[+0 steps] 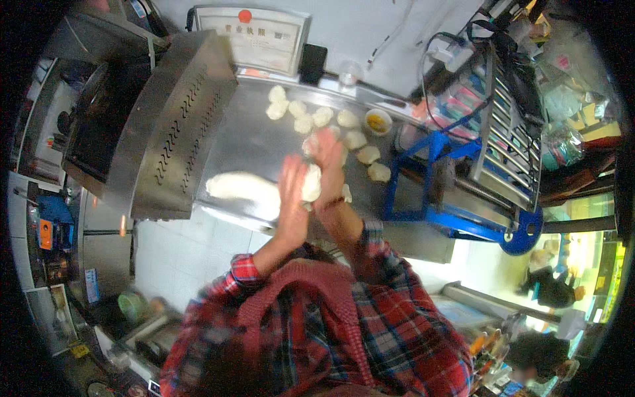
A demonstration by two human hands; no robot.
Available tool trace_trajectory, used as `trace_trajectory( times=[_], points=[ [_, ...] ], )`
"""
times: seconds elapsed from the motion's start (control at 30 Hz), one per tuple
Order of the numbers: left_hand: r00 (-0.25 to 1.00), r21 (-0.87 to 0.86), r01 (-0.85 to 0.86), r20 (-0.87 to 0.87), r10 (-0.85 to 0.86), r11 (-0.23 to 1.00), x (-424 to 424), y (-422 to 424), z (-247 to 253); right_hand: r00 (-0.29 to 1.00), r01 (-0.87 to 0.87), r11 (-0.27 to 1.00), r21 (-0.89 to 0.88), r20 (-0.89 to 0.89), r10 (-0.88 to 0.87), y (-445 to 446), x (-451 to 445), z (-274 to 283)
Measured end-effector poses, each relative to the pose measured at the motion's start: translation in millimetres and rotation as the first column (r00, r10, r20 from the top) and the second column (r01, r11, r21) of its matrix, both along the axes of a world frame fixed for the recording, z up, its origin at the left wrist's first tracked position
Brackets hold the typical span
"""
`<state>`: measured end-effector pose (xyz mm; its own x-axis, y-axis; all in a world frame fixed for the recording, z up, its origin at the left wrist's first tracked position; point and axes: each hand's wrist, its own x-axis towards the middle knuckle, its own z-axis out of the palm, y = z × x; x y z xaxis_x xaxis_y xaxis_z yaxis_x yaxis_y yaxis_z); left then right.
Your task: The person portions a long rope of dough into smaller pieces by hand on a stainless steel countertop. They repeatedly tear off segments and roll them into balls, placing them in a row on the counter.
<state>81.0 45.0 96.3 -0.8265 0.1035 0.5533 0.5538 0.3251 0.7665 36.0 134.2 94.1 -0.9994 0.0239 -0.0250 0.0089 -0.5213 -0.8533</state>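
Note:
A pale dough piece (311, 183) sits between my two palms, above the metal worktop (238, 134). My left hand (291, 191) presses flat against its left side, fingers straight and pointing away from me. Against its right side lies the palm of my right hand (328, 166), whose fingers reach further forward over other dough. Both hands are blurred. A long dough roll (238, 189) rests just left of my left hand. Several small dough balls (303, 123) form a curved row beyond and to the right of my hands, partly hidden by my right hand.
A small bowl with yellow contents (378, 122) stands at the back right. To the left rises a slotted steel housing (173, 124). A blue-framed machine with metal rollers (506, 154) borders the right side. A framed document bearing writing (253, 42) leans at the back wall.

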Motion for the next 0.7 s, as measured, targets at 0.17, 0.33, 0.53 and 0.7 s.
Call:
trace_trajectory(
  times=[0.17,0.33,0.53,0.7],
  points=[
    [0.947,0.474,-0.322,0.152,0.284,0.82,-39.3,-84.9,22.2,0.814,-0.077,0.845,0.53,-0.456,0.36,-20.2,47.4,40.1],
    [0.867,0.322,-0.484,0.299,0.398,0.813,-7.9,-101.3,5.0,0.772,0.414,0.126,0.901,-0.422,0.476,-27.2,-62.8,-57.9],
    [0.777,0.052,-0.401,0.548,0.31,0.914,45.3,-117.8,-53.4,0.999,0.012,0.082,0.997,-0.015,0.033,88.9,-36.6,-236.1],
    [0.549,0.077,-0.03,0.834,-0.048,0.997,25.5,-82.1,-72.0,0.936,-0.349,0.109,0.931,0.352,-0.013,101.5,5.5,-240.9]
  ],
)
